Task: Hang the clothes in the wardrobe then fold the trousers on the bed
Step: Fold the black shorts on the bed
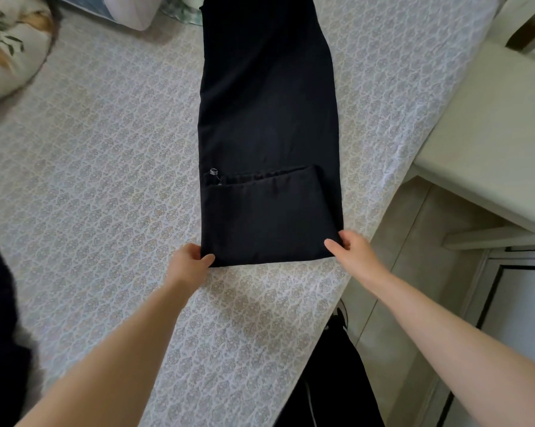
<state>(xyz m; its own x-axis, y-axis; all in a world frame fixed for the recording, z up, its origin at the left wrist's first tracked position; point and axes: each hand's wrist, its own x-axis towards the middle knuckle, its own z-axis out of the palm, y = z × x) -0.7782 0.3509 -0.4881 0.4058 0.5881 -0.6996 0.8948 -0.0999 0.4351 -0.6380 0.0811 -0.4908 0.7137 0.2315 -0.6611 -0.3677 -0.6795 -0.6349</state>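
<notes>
Trousers: the long black fabric trousers are laid flat on the bed, stretched lengthwise away from both hands, with the far end cut off by the top of the view.
Fold: the near end of the trousers is doubled back over the rest, so that a gathered edge is seen lying across the cloth a little beyond the hands; a small pale tag is seen at that edge, beyond the left hand.
Left hand: the left hand is closed on the near left corner of the fold, the thumb laid on top of the cloth and the fingers curled at its side edge.
Right hand: the right hand is closed on the near right corner of the fold in the same way, thumb on top and fingers curled round the edge.
Between the hands: the folded near edge of the trousers is held straight from one hand to the other.
Bed: the bed is covered with a pale sheet printed in a small repeating pattern, and its edge runs just right of the right hand.
Left of the left hand: a floral cushion is seen far off, at the upper corner.
Right of the right hand: a cream-coloured chair is stood on the pale tiled floor.
Below the right arm: a black garment is seen hanging beside the bed's edge.
</notes>
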